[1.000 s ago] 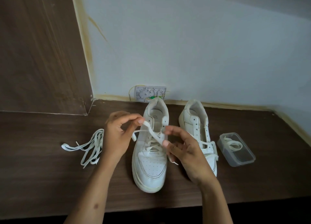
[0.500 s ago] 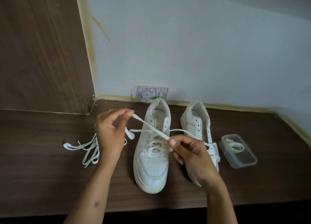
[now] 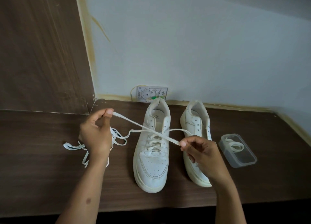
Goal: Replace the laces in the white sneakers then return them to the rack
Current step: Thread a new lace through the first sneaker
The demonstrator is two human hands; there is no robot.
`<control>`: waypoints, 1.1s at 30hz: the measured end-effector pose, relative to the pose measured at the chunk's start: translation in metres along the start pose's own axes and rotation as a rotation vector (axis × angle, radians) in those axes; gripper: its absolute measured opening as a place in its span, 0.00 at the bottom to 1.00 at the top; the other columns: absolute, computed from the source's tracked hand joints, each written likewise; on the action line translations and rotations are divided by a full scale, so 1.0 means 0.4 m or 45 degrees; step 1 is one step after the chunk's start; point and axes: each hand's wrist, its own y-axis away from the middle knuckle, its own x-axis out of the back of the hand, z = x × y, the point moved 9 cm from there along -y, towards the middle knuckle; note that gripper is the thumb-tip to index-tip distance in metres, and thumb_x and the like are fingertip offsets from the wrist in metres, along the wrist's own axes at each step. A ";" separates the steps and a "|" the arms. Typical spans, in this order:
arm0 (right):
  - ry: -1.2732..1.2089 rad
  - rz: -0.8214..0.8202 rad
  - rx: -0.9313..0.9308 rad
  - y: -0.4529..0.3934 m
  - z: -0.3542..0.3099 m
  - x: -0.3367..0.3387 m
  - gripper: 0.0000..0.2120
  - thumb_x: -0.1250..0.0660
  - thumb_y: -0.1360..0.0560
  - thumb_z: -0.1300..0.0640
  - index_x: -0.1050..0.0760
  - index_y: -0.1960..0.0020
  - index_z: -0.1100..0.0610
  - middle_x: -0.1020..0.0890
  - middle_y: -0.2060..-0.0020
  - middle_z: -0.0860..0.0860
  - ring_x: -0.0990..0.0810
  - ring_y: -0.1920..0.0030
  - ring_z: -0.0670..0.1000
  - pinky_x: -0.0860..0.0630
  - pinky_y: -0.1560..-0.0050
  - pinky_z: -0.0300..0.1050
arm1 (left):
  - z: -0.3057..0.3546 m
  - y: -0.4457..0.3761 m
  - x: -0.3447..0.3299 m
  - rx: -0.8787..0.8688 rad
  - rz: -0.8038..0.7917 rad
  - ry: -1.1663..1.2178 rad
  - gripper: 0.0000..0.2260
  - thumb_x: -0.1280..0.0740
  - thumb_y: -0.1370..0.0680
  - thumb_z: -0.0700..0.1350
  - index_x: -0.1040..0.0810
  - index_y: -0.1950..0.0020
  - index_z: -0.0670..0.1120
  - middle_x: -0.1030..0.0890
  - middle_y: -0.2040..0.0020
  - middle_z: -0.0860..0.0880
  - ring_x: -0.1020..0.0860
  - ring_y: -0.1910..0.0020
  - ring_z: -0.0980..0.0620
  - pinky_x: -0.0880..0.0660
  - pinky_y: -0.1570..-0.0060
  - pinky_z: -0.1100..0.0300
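My right hand [image 3: 200,154] and left hand [image 3: 96,133] each pinch an end of the flat woven lace [image 3: 144,129], taut over the left sneaker [image 3: 154,149] on the wood-grain table [image 3: 33,173]. Smooth white leather, perforated toe; insole print unreadable. Second sneaker [image 3: 195,122] beside it, clear plastic tub [image 3: 238,150] farther right, loose laces [image 3: 79,147] left.

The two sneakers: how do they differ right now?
The left sneaker has a lace crossed through its lower eyelets; the right sneaker shows bare upper eyelets, its lower ones hidden. The left hand and right hand pinch a lace stretched across the left sneaker. The left sneaker is in full view; the right hand covers the right sneaker's front. Both are white, toes toward the camera.
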 end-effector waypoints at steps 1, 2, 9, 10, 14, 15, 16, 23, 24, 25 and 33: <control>-0.003 0.010 0.012 -0.001 -0.001 -0.001 0.03 0.30 0.25 0.63 0.17 0.57 0.61 0.20 0.68 0.53 0.25 0.70 0.44 0.28 0.68 0.35 | 0.001 0.000 -0.002 -0.030 -0.014 -0.084 0.05 0.30 0.24 0.56 0.17 0.52 0.58 0.17 0.57 0.57 0.19 0.52 0.50 0.25 0.42 0.44; -0.006 0.028 0.028 -0.003 0.000 -0.003 0.06 0.32 0.25 0.66 0.17 0.56 0.60 0.18 0.66 0.53 0.23 0.67 0.46 0.25 0.65 0.36 | 0.005 0.001 -0.009 -0.074 -0.036 -0.180 0.05 0.30 0.24 0.55 0.17 0.51 0.58 0.18 0.54 0.56 0.20 0.49 0.49 0.26 0.41 0.44; 0.073 0.236 0.146 -0.012 -0.021 -0.047 0.08 0.30 0.25 0.67 0.20 0.51 0.55 0.15 0.60 0.50 0.16 0.59 0.48 0.21 0.55 0.39 | 0.145 0.094 -0.141 -0.668 -0.475 -0.235 0.09 0.32 0.23 0.52 0.16 0.46 0.53 0.19 0.48 0.58 0.24 0.47 0.55 0.35 0.41 0.60; 0.084 0.259 0.174 -0.011 -0.029 -0.054 0.08 0.29 0.26 0.66 0.21 0.51 0.55 0.15 0.61 0.50 0.16 0.59 0.48 0.20 0.55 0.39 | 0.158 0.120 -0.163 -0.733 -0.558 -0.218 0.10 0.33 0.24 0.54 0.15 0.47 0.54 0.19 0.49 0.60 0.25 0.46 0.55 0.33 0.42 0.56; 0.064 0.347 0.276 -0.004 -0.060 -0.077 0.08 0.27 0.28 0.66 0.23 0.52 0.57 0.15 0.61 0.47 0.16 0.57 0.44 0.22 0.56 0.34 | 0.179 0.193 -0.210 -0.962 -0.653 -0.269 0.11 0.33 0.25 0.56 0.15 0.48 0.55 0.18 0.53 0.61 0.25 0.47 0.56 0.36 0.40 0.55; 0.050 0.363 0.290 -0.002 -0.065 -0.080 0.08 0.27 0.28 0.66 0.23 0.52 0.58 0.15 0.61 0.47 0.16 0.58 0.44 0.23 0.57 0.33 | 0.181 0.199 -0.212 -0.977 -0.638 -0.269 0.10 0.33 0.25 0.55 0.15 0.48 0.55 0.18 0.55 0.60 0.25 0.48 0.56 0.37 0.40 0.57; 0.036 0.377 0.301 0.000 -0.068 -0.082 0.08 0.27 0.28 0.66 0.23 0.52 0.58 0.15 0.61 0.48 0.16 0.58 0.44 0.23 0.57 0.32 | 0.183 0.199 -0.210 -0.977 -0.616 -0.264 0.10 0.33 0.25 0.54 0.15 0.49 0.54 0.17 0.56 0.60 0.25 0.50 0.56 0.38 0.39 0.57; 0.140 0.486 0.311 0.011 -0.067 -0.084 0.02 0.28 0.24 0.59 0.21 0.53 0.54 0.16 0.60 0.44 0.16 0.58 0.44 0.23 0.59 0.32 | 0.178 0.162 -0.180 -0.773 -0.434 -0.278 0.06 0.29 0.25 0.51 0.15 0.50 0.56 0.20 0.62 0.62 0.23 0.57 0.55 0.30 0.46 0.46; 0.239 0.513 0.324 0.014 -0.067 -0.087 0.03 0.29 0.24 0.58 0.21 0.53 0.51 0.16 0.61 0.42 0.17 0.59 0.42 0.24 0.60 0.32 | 0.175 0.157 -0.175 -0.742 -0.403 -0.285 0.07 0.28 0.26 0.50 0.15 0.49 0.55 0.21 0.63 0.61 0.24 0.58 0.55 0.29 0.48 0.46; 0.332 0.528 0.331 0.014 -0.065 -0.093 0.04 0.29 0.23 0.58 0.22 0.53 0.49 0.17 0.61 0.42 0.18 0.59 0.42 0.23 0.60 0.33 | 0.173 0.154 -0.170 -0.718 -0.378 -0.290 0.07 0.28 0.26 0.51 0.15 0.50 0.55 0.21 0.64 0.61 0.24 0.59 0.55 0.29 0.50 0.45; 0.710 0.640 0.279 0.005 -0.039 -0.127 0.12 0.29 0.25 0.46 0.22 0.53 0.54 0.21 0.58 0.45 0.21 0.60 0.46 0.22 0.62 0.45 | 0.146 0.165 -0.196 -0.641 -0.454 -0.433 0.06 0.31 0.26 0.51 0.15 0.52 0.54 0.18 0.56 0.58 0.22 0.56 0.52 0.27 0.50 0.45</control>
